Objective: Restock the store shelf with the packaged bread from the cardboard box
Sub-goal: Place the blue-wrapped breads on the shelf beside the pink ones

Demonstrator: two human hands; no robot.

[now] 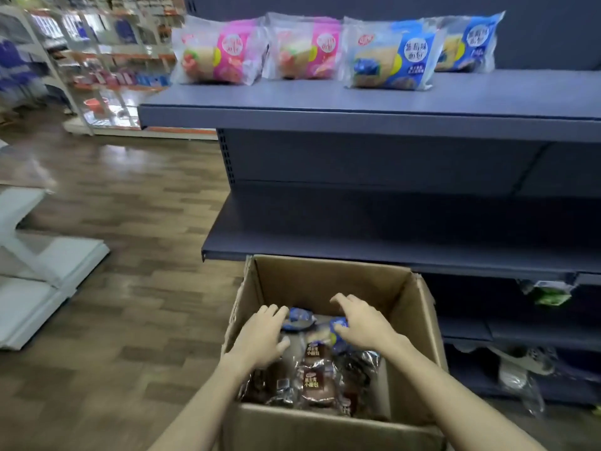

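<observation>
Two hands reach into the cardboard box (328, 428) — left hand (260, 336) and right hand (361, 323), each grip wide — resting on bread packs (313, 369).

**One head camera, looking forward and down**

A single wide-angle view from the person's head, tilted down over both forearms into the open box (328, 428) close below. Facing ahead, it takes in the dark shelf (357, 120) just beyond the box, near and slightly above. To the left the wood floor (113, 222) and farther racks recede, blurred
</observation>
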